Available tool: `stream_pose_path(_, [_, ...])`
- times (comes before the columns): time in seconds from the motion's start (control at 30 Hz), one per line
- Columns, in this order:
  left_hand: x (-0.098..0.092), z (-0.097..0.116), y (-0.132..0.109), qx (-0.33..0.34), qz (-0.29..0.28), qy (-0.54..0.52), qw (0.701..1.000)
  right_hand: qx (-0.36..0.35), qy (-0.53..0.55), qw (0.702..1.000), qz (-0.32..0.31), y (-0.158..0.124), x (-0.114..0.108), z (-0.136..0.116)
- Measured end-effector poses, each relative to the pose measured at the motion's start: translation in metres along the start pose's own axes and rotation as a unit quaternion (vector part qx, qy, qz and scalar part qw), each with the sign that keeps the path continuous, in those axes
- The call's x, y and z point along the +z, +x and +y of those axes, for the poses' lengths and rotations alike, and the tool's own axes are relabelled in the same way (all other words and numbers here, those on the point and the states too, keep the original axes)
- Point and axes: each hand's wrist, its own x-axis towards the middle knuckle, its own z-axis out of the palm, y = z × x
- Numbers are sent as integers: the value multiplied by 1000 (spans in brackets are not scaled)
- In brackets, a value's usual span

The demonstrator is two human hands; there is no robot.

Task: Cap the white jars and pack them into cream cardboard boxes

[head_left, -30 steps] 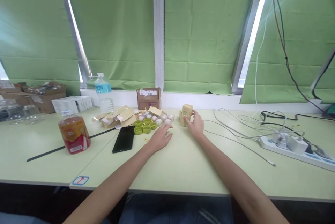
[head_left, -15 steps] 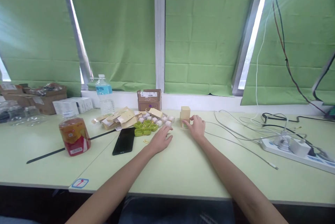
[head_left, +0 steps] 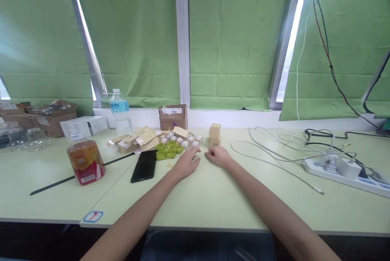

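- Your tea bottle (head_left: 85, 162) stands at the near left, well clear of both arms; only a wide left-elbow swing would tip it.
- The phone (head_left: 144, 165) lies just left of your left forearm, so pulling that arm back carelessly could drag it along.
- Your left hand (head_left: 186, 163) lies flat and open, holding nothing. Its fingertips are at the white round pieces (head_left: 186, 142) and the green rings (head_left: 168, 150), and a push forward would scatter them. I cannot tell whether they touch.
- Your right hand (head_left: 219, 156) rests loosely curled on the table (head_left: 213, 196). I cannot tell whether it covers anything.
- The 2 stacked small boxes (head_left: 215, 132) stand just beyond that hand, apart from it; a knuckle bump would likely topple the top one.
- The loose cables (head_left: 268, 153) on the right could snag your right forearm.
- The white pieces are too small to identify, and the power strip (head_left: 341, 170) is cut off at the right edge.
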Motion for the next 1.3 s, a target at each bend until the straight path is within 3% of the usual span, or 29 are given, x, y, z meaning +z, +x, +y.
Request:
stream_pose_path(0.17, [-6,12,2,-14,20,126,992,37,13,999,9,0,2,-1])
stream_pose_path(0.4, [-8,35,-3,-116,156,306,932,59,29,998,24,2,2,4])
stream_pose_path(0.6, [-19,32,-6,-287,91,335,893,64,41,997,12,2,2,4])
stream_pose_path(0.8, [-26,26,-8,-371,61,315,871,67,41,997,12,2,1,3])
stream_pose_path(0.9, [-23,26,-8,-346,63,351,868,67,38,997,12,2,1,4])
stream_pose_path(1.03, [-22,34,-4,-258,70,384,884,63,35,997,13,3,2,6])
stream_pose_path(1.3, [-9,41,-4,-112,-17,362,925,58,30,998,15,2,2,5])
